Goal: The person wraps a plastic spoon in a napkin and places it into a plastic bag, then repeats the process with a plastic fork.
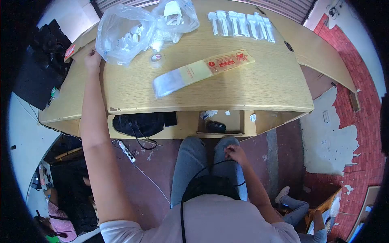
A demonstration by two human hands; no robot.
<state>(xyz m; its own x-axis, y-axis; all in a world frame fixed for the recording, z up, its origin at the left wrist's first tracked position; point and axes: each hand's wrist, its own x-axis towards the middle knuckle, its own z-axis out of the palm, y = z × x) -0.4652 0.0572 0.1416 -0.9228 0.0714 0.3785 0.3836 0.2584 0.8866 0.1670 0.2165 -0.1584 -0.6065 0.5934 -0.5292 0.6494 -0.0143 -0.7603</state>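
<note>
My left hand (93, 62) reaches to the far left of the wooden table (133, 89), beside a clear plastic bag (125, 34) with white items inside; its fingers are too small to read. Over my right knee, my right hand (236, 154) is closed near a thin black cord (223, 162); what it holds is unclear. A second plastic bag (174, 18) adjoins the first. Near them lies a roll of clear tape (157, 60). A yellow packet with red print (219, 65) lies diagonally. Several white wrapped pieces (242, 25) form a row at the back.
Under the tabletop are a black bag (139, 123) and an open box (231, 123) with a dark object. A white power strip (127, 151) and its cable lie on the floor. Other people are partly visible at lower left (63, 218) and lower right (298, 208).
</note>
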